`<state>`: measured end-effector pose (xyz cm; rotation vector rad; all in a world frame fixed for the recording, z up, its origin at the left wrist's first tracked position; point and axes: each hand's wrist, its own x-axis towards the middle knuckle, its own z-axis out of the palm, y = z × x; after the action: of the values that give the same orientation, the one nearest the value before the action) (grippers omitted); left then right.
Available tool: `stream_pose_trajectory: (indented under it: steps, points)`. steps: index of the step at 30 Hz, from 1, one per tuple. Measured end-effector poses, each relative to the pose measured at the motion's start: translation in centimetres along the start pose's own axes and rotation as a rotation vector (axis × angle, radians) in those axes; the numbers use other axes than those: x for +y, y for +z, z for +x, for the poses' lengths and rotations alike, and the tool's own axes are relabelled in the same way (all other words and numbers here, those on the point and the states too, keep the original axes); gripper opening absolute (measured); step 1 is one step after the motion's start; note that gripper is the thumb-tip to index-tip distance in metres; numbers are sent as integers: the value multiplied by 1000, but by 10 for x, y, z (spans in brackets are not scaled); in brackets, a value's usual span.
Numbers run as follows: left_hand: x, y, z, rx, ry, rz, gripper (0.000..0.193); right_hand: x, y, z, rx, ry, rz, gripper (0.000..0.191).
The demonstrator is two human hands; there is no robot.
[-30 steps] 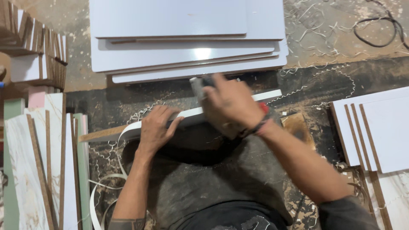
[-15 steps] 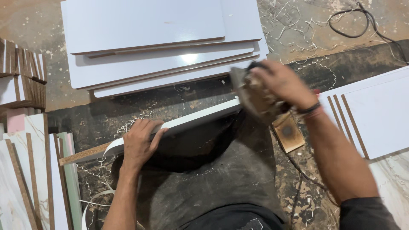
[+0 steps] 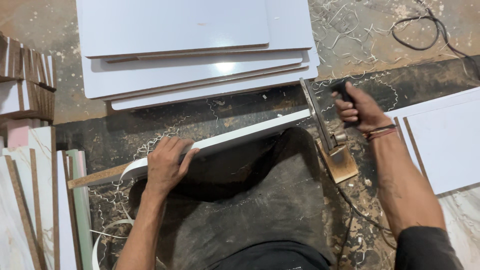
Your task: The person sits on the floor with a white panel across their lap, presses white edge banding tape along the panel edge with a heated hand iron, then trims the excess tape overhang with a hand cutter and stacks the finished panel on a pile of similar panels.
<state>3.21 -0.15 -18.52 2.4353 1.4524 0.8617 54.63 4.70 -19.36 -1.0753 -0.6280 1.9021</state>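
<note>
A white-edged board (image 3: 240,135) stands on edge across my lap, its bare chipboard end (image 3: 95,176) sticking out to the left. My left hand (image 3: 166,164) presses down on the board's top edge near that end. My right hand (image 3: 356,106) grips the dark handle of a small trimming tool (image 3: 320,120), whose flat metal base sits tilted at the board's right end. A wooden block (image 3: 341,161) lies just below the tool.
A stack of white laminated panels (image 3: 195,50) lies ahead on the floor. More panels lean at the left (image 3: 30,200) and lie at the right (image 3: 445,140). Shavings and a black cable (image 3: 425,30) cover the dusty floor. A loose white edge strip (image 3: 100,235) curls by my left leg.
My right hand has run the tool rightward along the board's top edge, from its middle to past its right end. My left hand has stayed on the board's left part.
</note>
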Motion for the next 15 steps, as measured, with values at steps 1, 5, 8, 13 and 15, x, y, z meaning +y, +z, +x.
stream_pose_trajectory:
  steps: [1,5,8,13,15]
  points:
    - [0,0,0,1,-5,-1,20,-15,7,-8,66,-41,-189,38]
    - [-2,0,1,-4,6,-6,20,-51,62,-14,22,-39,-891,37]
    - [-4,1,3,1,2,-23,21,-36,115,4,124,-68,-1387,33]
    - [-5,1,-1,18,-6,-31,20,11,201,27,57,-268,-1481,41]
    - [-5,0,-3,19,1,-32,21,30,234,37,46,-392,-1512,43]
